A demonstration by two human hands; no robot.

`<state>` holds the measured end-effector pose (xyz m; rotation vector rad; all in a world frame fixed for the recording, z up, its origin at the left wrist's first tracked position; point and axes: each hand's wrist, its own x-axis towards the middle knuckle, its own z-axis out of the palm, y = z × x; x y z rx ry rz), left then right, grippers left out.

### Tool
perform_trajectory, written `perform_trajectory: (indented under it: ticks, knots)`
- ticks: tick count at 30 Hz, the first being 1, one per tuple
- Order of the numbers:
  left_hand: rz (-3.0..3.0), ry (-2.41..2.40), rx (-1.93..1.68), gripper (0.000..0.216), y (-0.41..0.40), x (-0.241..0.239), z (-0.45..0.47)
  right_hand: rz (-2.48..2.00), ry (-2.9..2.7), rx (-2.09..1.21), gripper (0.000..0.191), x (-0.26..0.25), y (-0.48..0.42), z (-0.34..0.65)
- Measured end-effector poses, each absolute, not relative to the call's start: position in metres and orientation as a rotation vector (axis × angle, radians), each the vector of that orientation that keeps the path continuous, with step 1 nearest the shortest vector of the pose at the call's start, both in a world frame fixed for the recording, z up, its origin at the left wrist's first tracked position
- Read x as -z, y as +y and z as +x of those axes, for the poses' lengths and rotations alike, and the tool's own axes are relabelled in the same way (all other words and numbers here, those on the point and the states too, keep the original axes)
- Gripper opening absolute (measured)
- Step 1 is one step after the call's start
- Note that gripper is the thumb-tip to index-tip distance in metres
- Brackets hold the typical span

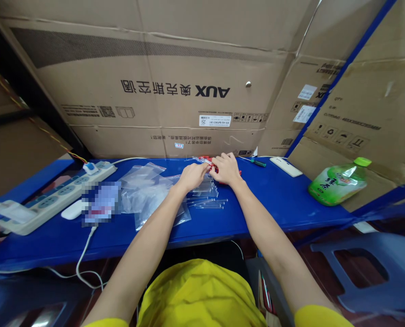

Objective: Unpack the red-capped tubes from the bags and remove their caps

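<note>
My left hand (193, 176) has its fingers pinched together near the back of the blue table; what lies between the fingertips is too small to make out. Touching it, my right hand (227, 169) curls over small red pieces (205, 159), its grip hidden under the fingers. Thin clear tubes (205, 187) lie in a loose row beneath and in front of both hands, several pointing to the right. To the left, clear plastic bags (144, 190) overlap in a pile, partly covered by my left forearm.
A green-handled screwdriver (258, 162), a white phone-like slab (286, 166) and a green drink bottle (338, 181) lie to the right. On the left are a power strip (57, 195), a blurred-out device (101, 203) and white cables. A cardboard wall (175, 54) stands behind the blue table (267, 200).
</note>
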<state>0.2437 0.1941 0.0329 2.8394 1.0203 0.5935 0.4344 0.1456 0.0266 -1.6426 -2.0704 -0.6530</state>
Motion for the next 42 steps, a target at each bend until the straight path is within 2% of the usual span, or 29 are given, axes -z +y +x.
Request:
perform_trajectory:
  ticks: [16, 21, 27, 31, 37, 42]
  knots:
    - [2.841, 1.032, -0.591, 0.038, 0.195, -0.038, 0.231, -1.763, -1.790, 0.627, 0.013, -0.026, 0.141, 0.465]
    - [2.765, 1.086, -0.776, 0.036, 0.197, -0.039, 0.225, -1.740, -1.881, 0.624, 0.014, -0.026, 0.144, 0.454]
    - [2.864, 0.927, -0.882, 0.034, 0.191, -0.035, 0.234, -1.688, -1.978, 0.639, 0.014, -0.028, 0.143, 0.436]
    - [2.849, 0.841, -0.793, 0.035, 0.185, -0.034, 0.243, -1.604, -2.081, 0.613, 0.022, -0.029, 0.142, 0.426]
    - [2.780, 1.050, -0.675, 0.027, 0.181, -0.037, 0.241, -1.583, -2.108, 0.587, 0.040, -0.032, 0.143, 0.425]
    - [2.749, 1.079, -0.673, 0.027, 0.182, -0.041, 0.243, -1.569, -2.027, 0.465, 0.046, -0.030, 0.145, 0.427]
